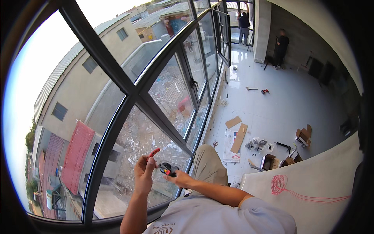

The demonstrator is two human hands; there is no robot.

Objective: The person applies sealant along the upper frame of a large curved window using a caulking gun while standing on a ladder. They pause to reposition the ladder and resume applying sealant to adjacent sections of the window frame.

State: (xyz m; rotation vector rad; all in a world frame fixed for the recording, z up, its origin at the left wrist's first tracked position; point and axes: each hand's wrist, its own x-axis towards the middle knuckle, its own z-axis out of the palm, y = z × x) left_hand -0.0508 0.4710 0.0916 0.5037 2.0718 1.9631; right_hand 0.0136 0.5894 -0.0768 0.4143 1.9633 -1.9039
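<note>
In front of the window, my left hand (144, 172) is raised with its fingers closed round a red curved handle (154, 152) with a dark edge; the rest of that tool is hidden. Close beside it, my right hand (182, 179) grips a small black object with red and yellow parts (168, 170). Its exact kind is too small to make out. Both hands are near each other, level with the lower glass. My bent knee (210, 162) in khaki trousers is just to the right.
A dark window frame (134, 94) runs along my left. A pink-red cord (279, 184) lies coiled on a pale surface at right. On the tiled floor below are cardboard strips (239, 138), bagged parts (257, 144), a caulking gun (283, 145) and open boxes (269, 162). Two people (282, 47) stand farther off.
</note>
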